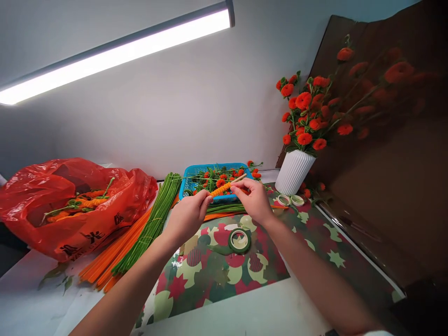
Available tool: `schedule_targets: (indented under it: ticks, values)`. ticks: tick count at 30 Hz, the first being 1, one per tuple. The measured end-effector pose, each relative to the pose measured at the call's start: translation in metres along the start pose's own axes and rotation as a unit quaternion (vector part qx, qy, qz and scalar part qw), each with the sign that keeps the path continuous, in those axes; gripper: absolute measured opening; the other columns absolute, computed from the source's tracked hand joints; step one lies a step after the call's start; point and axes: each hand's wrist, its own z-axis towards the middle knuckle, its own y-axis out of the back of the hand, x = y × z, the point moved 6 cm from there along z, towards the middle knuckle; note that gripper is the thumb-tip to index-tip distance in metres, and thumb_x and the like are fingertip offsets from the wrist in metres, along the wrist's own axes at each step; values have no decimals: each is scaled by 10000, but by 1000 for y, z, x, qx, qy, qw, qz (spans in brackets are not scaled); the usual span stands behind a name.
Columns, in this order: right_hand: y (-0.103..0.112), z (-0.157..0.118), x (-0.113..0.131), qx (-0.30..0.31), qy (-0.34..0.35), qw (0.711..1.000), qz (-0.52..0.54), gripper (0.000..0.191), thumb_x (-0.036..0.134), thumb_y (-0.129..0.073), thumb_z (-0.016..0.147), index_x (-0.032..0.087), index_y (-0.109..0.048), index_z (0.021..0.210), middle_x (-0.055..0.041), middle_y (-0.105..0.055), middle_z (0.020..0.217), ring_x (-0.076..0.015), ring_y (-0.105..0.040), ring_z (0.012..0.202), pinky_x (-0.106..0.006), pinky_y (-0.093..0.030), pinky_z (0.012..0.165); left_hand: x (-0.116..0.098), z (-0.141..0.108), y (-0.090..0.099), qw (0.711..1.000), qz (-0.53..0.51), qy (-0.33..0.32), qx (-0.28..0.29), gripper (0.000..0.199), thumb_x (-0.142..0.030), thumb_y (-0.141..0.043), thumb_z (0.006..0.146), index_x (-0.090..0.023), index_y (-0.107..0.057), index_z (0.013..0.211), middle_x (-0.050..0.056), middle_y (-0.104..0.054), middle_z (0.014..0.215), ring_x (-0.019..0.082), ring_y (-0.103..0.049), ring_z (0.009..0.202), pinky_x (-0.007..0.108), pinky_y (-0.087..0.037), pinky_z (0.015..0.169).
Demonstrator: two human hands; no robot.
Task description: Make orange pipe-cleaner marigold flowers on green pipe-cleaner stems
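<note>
An orange pipe cleaner [220, 189] is wound in a coil round a thin wooden stick [240, 178], held up in front of the blue basket. My left hand [189, 211] is closed on the coil's left end, thumb against the fingers. At the other end, my right hand [255, 199] pinches the coil where the stick pokes out. Below them a roll of dark green tape [248, 241] lies on the patterned mat [224, 291]. Green and orange pipe cleaners [226, 211] lie loose just behind the tape.
A blue basket [182, 186] holds red-orange flowers with green stems. To the left are bundled green pipe cleaners [154, 219], orange ones [115, 247] and a red plastic bag [133, 186] with orange pieces. A white ribbed vase [295, 172] of flowers stands right, near tape rolls [297, 200].
</note>
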Motion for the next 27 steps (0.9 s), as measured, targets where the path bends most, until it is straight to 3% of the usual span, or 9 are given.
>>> schedule_targets:
  ticks: [5, 8, 11, 14, 16, 21, 27]
  values:
    - [5, 9, -7, 61, -61, 993, 76, 291, 434, -685, 738, 161, -708, 837, -54, -709, 832, -169, -614, 771, -293, -486, 707, -6, -3, 6, 997, -58, -22, -53, 285, -360, -327, 943, -214, -474, 746, -27, -450, 580, 152, -391, 529, 256, -279, 541]
    - [9, 14, -15, 115, -89, 984, 99, 401, 528, -702, 688, 157, -717, 840, -49, -701, 818, -158, -604, 779, -284, -474, 705, -6, -2, 6, 987, -151, -44, -43, 311, -382, -337, 937, -202, -476, 725, -39, -388, 583, 134, -352, 543, 245, -290, 548]
    - [11, 14, -24, 199, -117, 968, 97, 453, 564, -728, 641, 146, -728, 816, -40, -688, 754, -135, -583, 692, -256, -442, 616, 0, 1, -2, 969, -236, -52, 49, 358, -450, -346, 927, -186, -507, 747, -52, -312, 584, 119, -297, 533, 234, -262, 511]
    - [12, 9, -31, 300, -138, 941, 73, 375, 472, -804, 597, 122, -730, 710, -19, -654, 647, -103, -536, 584, -226, -385, 536, 5, 0, -15, 936, -289, -62, 192, 411, -519, -363, 919, -171, -529, 777, -64, -269, 587, 103, -250, 519, 223, -220, 475]
    - [12, 4, -35, 362, -148, 919, 50, 318, 418, -813, 611, 116, -728, 666, -5, -633, 598, -92, -519, 552, -214, -365, 514, 6, -3, -19, 921, -284, -71, 255, 424, -531, -388, 916, -164, -550, 779, -60, -295, 590, 99, -260, 525, 217, -224, 472]
    - [5, -6, -39, 461, -153, 874, 17, 304, 411, -782, 633, 116, -733, 680, -18, -654, 623, -100, -545, 548, -213, -399, 508, 3, -8, -19, 916, -234, -99, 311, 438, -531, -425, 906, -161, -551, 708, -39, -340, 636, 103, -297, 561, 215, -258, 489]
    - [2, -6, -30, 463, -113, 878, -35, 220, 345, -718, 690, 134, -739, 750, -20, -673, 731, -104, -563, 629, -207, -418, 553, 2, -11, -14, 925, -165, -113, 324, 413, -489, -413, 920, -168, -565, 709, -24, -402, 653, 118, -343, 586, 233, -289, 536]
